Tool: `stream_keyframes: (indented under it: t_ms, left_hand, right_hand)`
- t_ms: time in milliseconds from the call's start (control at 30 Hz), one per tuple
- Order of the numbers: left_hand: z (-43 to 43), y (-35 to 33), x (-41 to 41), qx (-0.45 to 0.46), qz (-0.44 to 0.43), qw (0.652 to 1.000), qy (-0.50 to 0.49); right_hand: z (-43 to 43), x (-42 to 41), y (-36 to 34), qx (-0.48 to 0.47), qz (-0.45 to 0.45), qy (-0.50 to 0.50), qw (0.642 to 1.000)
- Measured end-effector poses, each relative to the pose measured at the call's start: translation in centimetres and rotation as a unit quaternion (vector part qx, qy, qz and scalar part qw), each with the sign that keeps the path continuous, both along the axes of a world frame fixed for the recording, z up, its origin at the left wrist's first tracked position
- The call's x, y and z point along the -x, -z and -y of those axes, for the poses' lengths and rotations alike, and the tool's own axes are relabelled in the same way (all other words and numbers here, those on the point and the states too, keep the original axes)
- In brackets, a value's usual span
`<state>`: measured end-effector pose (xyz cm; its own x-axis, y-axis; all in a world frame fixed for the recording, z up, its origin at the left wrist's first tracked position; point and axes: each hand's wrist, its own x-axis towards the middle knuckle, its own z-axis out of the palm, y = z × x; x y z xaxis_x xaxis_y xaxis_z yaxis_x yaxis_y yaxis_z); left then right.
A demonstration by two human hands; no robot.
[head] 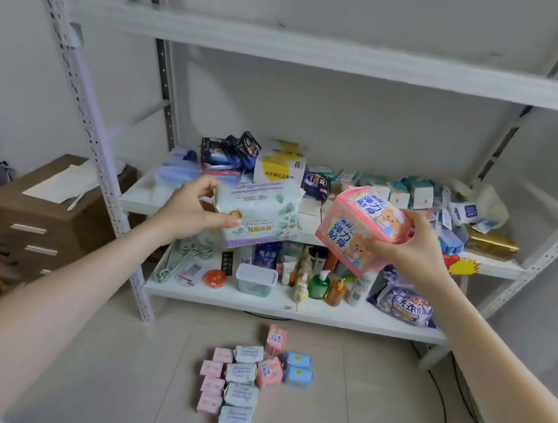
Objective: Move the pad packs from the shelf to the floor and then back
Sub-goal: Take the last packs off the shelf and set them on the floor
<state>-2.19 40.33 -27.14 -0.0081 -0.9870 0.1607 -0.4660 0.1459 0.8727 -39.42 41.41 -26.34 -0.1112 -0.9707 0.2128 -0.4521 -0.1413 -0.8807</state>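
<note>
Two bare forearms reach in from the bottom corners of the view. The left hand (188,208) grips a pale green pack (264,209) by its left end, thumb on the front and fingers over the top. The right hand (414,249) has its fingers curled round the right side of a pink pack (362,227) printed with a bear. Both packs are held in the air in front of the middle shelf's front edge, side by side and not touching.

Behind them stands a white metal rack (86,94). Its middle shelf (141,197) is crowded with packs and small boxes, most of them toward the back and right. The lower shelf (294,311) carries bottles, a purple bag (405,304) at its right end, a clear tub (256,279) near the front edge and a green pump bottle (319,284) just right of the tub.

The tiled floor (116,366) in front of the rack holds a cluster of packs (241,395) laid in rows: pale pink on the left, pale green in the middle, bright pink and blue on the right. A brown drawer unit (29,219) stands left of the rack.
</note>
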Motion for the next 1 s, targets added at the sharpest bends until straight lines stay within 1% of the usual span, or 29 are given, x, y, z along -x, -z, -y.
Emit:
stream_keyframes:
  t_ms: [267, 500, 633, 767, 1000]
  left_hand:
    - [-7.0, 14.2, -0.1, -0.118, 0.051, 0.990, 0.056]
    - [-11.3, 25.3, 1.1, -0.207, 0.043, 0.976, 0.057]
    - [-12.5, 30.7, 1.7, -0.249, 0.024, 0.968, 0.038]
    - [-12.8, 36.1, 1.9, -0.286, 0.008, 0.958, 0.031]
    - [-10.7, 48.2, 1.3, -0.342, 0.002, 0.939, 0.040]
  right_hand:
    - [-7.7, -0.8, 13.2, -0.087, -0.005, 0.028, 0.996]
    - [-11.4, -0.4, 23.1, -0.170, -0.033, 0.029, 0.984]
    - [-11.9, 0.1, 28.0, -0.204, -0.047, 0.020, 0.978]
    - [-11.7, 0.0, 33.0, -0.234, -0.037, 0.020, 0.971]
    - [-10.2, -0.9, 44.4, -0.278, -0.025, 0.036, 0.960]
